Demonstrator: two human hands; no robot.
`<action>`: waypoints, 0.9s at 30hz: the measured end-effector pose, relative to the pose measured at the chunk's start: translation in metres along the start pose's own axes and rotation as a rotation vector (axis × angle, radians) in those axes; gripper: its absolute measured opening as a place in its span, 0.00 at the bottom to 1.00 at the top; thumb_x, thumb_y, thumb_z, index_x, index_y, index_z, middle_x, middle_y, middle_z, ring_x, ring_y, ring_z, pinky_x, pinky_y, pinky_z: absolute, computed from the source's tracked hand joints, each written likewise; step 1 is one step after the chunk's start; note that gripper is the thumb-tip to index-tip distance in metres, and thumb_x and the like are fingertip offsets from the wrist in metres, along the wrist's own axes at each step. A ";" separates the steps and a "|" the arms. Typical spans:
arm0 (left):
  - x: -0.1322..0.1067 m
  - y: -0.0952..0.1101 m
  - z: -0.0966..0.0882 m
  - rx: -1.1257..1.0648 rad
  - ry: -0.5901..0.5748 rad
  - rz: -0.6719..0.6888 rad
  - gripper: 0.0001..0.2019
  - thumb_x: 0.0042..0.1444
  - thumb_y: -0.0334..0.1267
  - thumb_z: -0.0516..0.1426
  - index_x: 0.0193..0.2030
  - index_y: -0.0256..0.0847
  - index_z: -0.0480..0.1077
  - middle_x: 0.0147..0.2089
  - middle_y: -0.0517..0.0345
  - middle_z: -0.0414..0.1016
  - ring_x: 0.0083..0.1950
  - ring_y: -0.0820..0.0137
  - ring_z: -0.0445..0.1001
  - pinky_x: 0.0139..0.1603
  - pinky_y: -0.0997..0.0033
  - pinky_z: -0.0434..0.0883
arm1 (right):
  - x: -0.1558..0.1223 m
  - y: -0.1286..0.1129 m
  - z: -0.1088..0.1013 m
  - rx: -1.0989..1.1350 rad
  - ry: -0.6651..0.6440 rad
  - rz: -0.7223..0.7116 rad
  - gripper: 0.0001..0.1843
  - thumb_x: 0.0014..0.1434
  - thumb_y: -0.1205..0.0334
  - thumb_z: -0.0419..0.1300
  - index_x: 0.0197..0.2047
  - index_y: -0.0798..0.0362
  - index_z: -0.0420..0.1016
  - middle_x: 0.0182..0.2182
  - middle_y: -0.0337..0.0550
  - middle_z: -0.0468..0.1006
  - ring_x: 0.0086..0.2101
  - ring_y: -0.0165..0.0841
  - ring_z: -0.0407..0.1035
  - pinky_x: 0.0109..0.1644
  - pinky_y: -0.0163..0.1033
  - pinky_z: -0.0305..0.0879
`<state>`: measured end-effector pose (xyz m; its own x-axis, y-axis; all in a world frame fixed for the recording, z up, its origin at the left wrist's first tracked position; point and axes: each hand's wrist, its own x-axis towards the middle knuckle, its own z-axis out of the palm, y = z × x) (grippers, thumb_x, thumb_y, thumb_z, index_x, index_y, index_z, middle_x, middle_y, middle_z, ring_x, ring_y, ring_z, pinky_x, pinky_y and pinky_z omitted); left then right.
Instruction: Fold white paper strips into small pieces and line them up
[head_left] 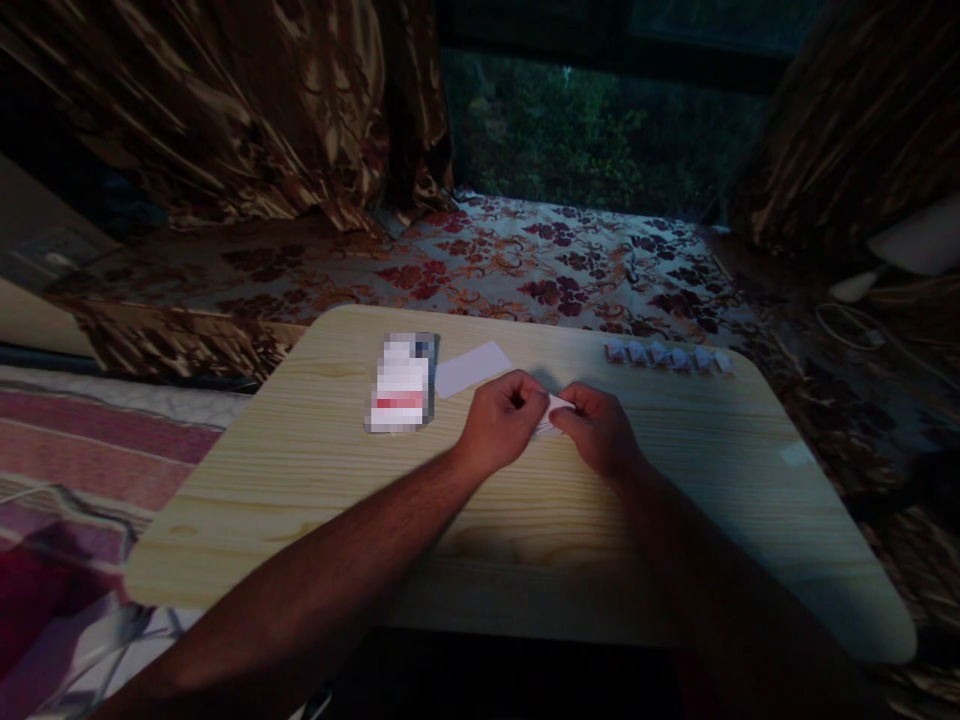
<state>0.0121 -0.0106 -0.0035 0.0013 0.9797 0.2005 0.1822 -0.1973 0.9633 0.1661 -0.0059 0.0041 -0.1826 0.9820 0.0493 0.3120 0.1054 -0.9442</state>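
So both hands are pinching the same little bit of folded white paper [547,420], thumbs and fingers close together, left hand [496,425] on one end and right hand [604,425] on the other. It's just above or on the wood-grain surface [480,520], can't tell which. Just beyond the left hand there's a flat white sheet [472,369] lying at an angle, and left of that a blurred-out white and red item [400,385]. Over at the far right edge sits a neat row of small folded pieces [667,357]. Past the surface you've got floral fabric [555,255], shiny brown curtains [300,110] and greenery [570,130] through the window. Striped bedding [97,430] is off to the left.
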 end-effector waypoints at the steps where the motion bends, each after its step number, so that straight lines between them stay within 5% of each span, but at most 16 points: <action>1: 0.000 0.000 0.000 -0.005 0.001 -0.002 0.09 0.55 0.39 0.57 0.28 0.38 0.69 0.24 0.63 0.66 0.26 0.76 0.61 0.27 0.75 0.59 | 0.000 0.000 0.000 0.011 0.003 0.007 0.04 0.47 0.65 0.59 0.23 0.52 0.67 0.19 0.32 0.63 0.23 0.28 0.56 0.25 0.35 0.50; 27: 0.002 0.004 -0.001 -0.067 -0.025 -0.060 0.09 0.55 0.39 0.58 0.28 0.36 0.71 0.24 0.64 0.66 0.27 0.76 0.62 0.27 0.75 0.59 | 0.001 0.002 0.000 -0.031 -0.002 -0.019 0.06 0.52 0.60 0.60 0.27 0.53 0.70 0.20 0.34 0.66 0.24 0.29 0.59 0.26 0.35 0.53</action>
<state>0.0119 -0.0096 0.0009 0.0168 0.9902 0.1386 0.1166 -0.1397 0.9833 0.1668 -0.0049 0.0020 -0.1905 0.9794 0.0665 0.3368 0.1288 -0.9327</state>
